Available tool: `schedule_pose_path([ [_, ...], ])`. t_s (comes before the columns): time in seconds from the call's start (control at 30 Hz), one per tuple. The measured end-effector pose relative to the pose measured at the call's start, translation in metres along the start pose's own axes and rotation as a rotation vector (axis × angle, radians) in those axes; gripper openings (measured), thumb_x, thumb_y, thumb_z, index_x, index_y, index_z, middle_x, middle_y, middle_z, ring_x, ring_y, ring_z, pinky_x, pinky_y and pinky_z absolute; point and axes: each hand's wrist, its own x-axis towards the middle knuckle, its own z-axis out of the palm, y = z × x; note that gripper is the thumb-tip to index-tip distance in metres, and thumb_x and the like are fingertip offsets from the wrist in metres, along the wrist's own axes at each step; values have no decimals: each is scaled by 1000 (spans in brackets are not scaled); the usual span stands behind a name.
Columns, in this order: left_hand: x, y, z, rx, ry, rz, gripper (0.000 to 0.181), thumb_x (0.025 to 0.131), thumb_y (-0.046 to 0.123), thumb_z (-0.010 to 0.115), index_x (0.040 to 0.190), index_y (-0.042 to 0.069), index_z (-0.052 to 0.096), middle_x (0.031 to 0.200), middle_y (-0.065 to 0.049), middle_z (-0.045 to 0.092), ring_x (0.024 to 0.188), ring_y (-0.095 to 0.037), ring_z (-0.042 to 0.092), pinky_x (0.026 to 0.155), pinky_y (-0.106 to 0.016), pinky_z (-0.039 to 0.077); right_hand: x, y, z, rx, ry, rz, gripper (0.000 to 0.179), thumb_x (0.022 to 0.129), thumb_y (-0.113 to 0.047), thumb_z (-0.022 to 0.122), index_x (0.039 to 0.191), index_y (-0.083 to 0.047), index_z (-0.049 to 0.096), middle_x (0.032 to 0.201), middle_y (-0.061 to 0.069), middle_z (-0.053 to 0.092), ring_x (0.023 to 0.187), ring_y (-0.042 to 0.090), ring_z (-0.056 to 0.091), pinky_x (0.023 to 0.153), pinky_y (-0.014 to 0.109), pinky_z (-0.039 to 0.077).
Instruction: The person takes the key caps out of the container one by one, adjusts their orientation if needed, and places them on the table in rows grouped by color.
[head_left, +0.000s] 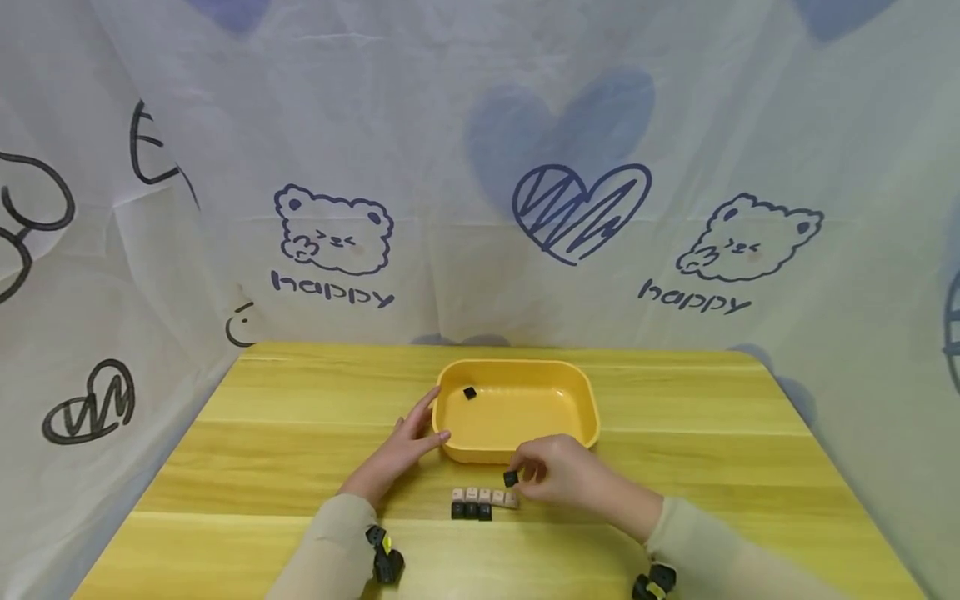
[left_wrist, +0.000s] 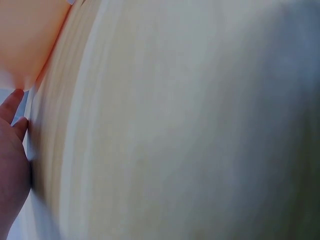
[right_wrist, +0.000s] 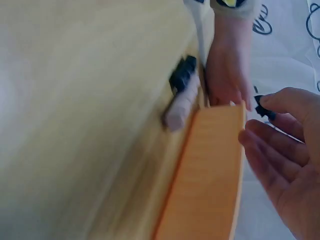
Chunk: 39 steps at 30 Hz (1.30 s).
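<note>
Between thumb and finger my right hand pinches a black keycap, just in front of the yellow plastic tray. The right wrist view shows this black keycap near the tray's rim. My left hand rests with spread, fairly straight fingers against the tray's left side, its thumb at the front left corner. Inside the tray, toward the back left, lies one black keycap. In front of the tray stand a row of several white keycaps and a row of three black keycaps.
The wooden table reaches back to a white cloth printed with hearts and bears, hanging behind it and at the sides. Each wrist carries a small black camera on a strap.
</note>
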Motion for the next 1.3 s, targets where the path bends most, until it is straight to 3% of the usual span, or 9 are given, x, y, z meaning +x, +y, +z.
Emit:
schedule_pose_path([
  [0.13,1,-2,-1,7,-2,2,77,96,25,65,157,26,18,153,-22,33,144,-34,21,113,-51,-18,-3,-2,13,-103,-7,-20,14,81,-15,80,92,-15,72,86,-6,61,69,6,56,60,17,47],
  [0.53,2,3,0,5,-7,-2,77,96,21,64,158,26,17,152,-23,33,144,-34,23,113,-50,-19,-7,3,44,-230,0,81,17,72,-24,86,83,-18,75,77,-13,48,67,1,43,67,23,42],
  [0.73,2,3,0,-9,-14,-19,78,97,17,63,158,21,15,153,-24,29,145,-34,19,112,-50,-20,-4,5,50,-278,-6,65,16,72,-26,86,84,-19,76,77,-16,46,67,1,42,68,24,40],
  [1.03,3,-5,0,14,-2,-8,78,96,27,65,157,32,17,155,-19,30,146,-31,18,113,-50,-19,-2,6,59,-329,2,55,17,72,-25,84,85,-19,77,75,-17,49,67,1,44,69,24,41],
  [1.3,4,-7,0,8,3,-11,78,96,27,65,157,31,17,154,-19,30,146,-31,18,113,-50,-19,-5,6,63,-389,8,40,16,73,-29,84,85,-20,78,71,-17,47,65,1,43,67,25,43],
])
